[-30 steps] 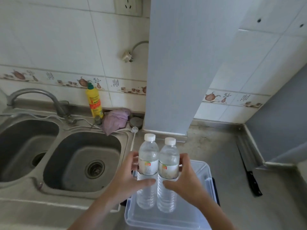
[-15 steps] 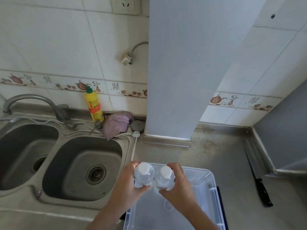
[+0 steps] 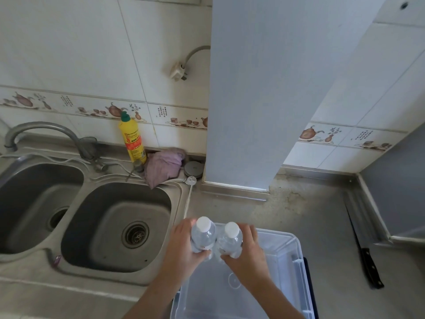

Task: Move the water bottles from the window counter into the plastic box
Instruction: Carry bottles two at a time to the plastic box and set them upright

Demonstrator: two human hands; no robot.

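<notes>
the two bottles (image 3: 216, 238), upright and touching, are sinking lower into the box (image 3: 296, 261) at lower centre than a second ago. the left hand (image 3: 184, 252) and right hand (image 3: 247, 254) are each gripping one, so release is likely nearing.

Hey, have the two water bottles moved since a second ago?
Yes. The two water bottles have gone down into the plastic box; earlier they stood well above its rim, and now only their tops rise over it.
</notes>
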